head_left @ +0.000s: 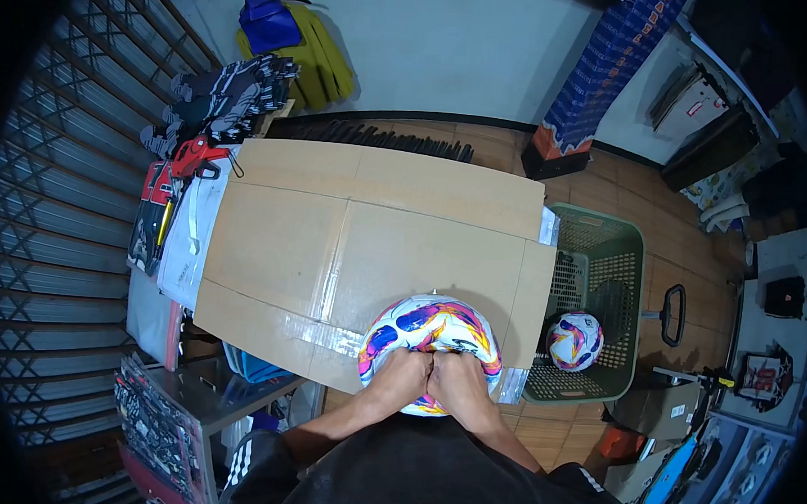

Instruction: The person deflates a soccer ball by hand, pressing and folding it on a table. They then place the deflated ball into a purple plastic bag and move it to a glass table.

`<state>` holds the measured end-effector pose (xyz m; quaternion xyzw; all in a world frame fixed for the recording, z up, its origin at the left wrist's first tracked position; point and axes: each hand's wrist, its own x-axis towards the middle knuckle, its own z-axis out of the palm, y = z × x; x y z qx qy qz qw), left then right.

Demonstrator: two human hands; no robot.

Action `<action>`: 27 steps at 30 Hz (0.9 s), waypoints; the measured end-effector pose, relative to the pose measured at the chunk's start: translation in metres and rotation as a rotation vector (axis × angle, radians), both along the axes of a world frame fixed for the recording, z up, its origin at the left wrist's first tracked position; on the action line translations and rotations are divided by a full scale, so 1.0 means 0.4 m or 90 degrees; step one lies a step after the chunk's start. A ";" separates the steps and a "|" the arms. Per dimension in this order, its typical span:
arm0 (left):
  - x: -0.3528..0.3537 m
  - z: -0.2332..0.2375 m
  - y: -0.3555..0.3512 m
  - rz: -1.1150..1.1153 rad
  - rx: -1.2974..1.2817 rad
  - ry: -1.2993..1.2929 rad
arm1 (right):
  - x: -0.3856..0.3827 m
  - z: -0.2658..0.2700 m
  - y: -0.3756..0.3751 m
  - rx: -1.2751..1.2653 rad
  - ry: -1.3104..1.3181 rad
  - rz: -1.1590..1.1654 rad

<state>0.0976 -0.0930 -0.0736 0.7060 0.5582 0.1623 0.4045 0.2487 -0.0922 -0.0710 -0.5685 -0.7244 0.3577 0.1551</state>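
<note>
A white ball with pink, orange, yellow and blue patterns (432, 316) rests at the near edge of a cardboard-covered table (422, 235), close to my body. Its top looks dented inward where both hands press. My left hand (405, 371) and my right hand (457, 373) meet over the middle of the ball, side by side and touching. The fingers of both point down into the dent and are hidden, so their shape cannot be made out.
Right of the table stands a green plastic basket (631, 289) with another patterned ball (575, 341) inside. A red tool (196, 157) and a yellow cutter (164, 222) lie at the table's left end. A wrapped pillar (600, 89) rises behind.
</note>
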 end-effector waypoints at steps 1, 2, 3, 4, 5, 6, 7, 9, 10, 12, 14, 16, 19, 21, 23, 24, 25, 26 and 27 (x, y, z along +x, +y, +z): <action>0.000 -0.002 0.001 0.000 0.002 0.002 | 0.000 0.003 0.002 -0.001 0.001 0.001; 0.001 -0.002 0.001 0.000 0.005 0.005 | 0.000 0.007 0.004 -0.002 0.001 0.001; 0.002 -0.003 0.001 0.000 0.008 0.007 | 0.000 0.009 0.006 -0.002 0.002 0.002; 0.003 -0.003 0.002 0.003 0.008 0.006 | 0.000 0.011 0.007 -0.002 0.001 0.001; 0.003 -0.002 0.002 0.006 0.008 0.005 | 0.000 0.012 0.008 -0.002 0.001 0.000; 0.004 -0.002 0.003 0.010 0.009 0.004 | 0.000 0.012 0.008 -0.001 0.001 -0.001; 0.004 -0.002 0.004 0.010 0.010 0.004 | 0.000 0.010 0.008 0.000 0.000 -0.002; 0.003 -0.002 0.005 0.009 0.012 0.003 | 0.001 0.006 0.008 0.000 -0.003 -0.004; 0.004 -0.002 0.005 0.009 0.011 -0.001 | 0.001 0.007 0.008 -0.006 -0.004 -0.005; 0.005 -0.002 0.007 0.009 0.009 -0.006 | 0.000 0.012 0.011 -0.016 -0.005 -0.007; 0.004 -0.001 0.007 0.006 0.010 -0.002 | 0.001 0.010 0.010 -0.015 -0.003 -0.007; 0.005 0.002 0.009 0.005 0.012 -0.002 | 0.001 0.006 0.010 -0.014 -0.002 -0.007; 0.006 0.005 0.011 0.005 0.015 -0.003 | 0.000 0.003 0.011 -0.014 -0.005 -0.007; 0.005 -0.005 0.008 0.004 0.014 0.003 | 0.000 0.003 0.011 -0.012 -0.010 -0.008; 0.004 -0.007 0.009 -0.008 0.003 0.005 | -0.001 0.010 0.012 -0.012 -0.012 -0.014; 0.003 -0.008 0.008 -0.013 -0.003 0.007 | -0.001 0.012 0.011 -0.012 -0.012 -0.017; 0.003 -0.011 0.007 -0.006 0.007 -0.001 | -0.001 0.010 0.010 -0.010 -0.010 -0.017; 0.003 -0.015 0.006 0.002 0.018 -0.009 | -0.001 0.005 0.011 -0.007 -0.008 -0.016; 0.004 -0.017 0.005 0.010 0.028 -0.016 | -0.001 0.002 0.010 -0.004 -0.006 -0.015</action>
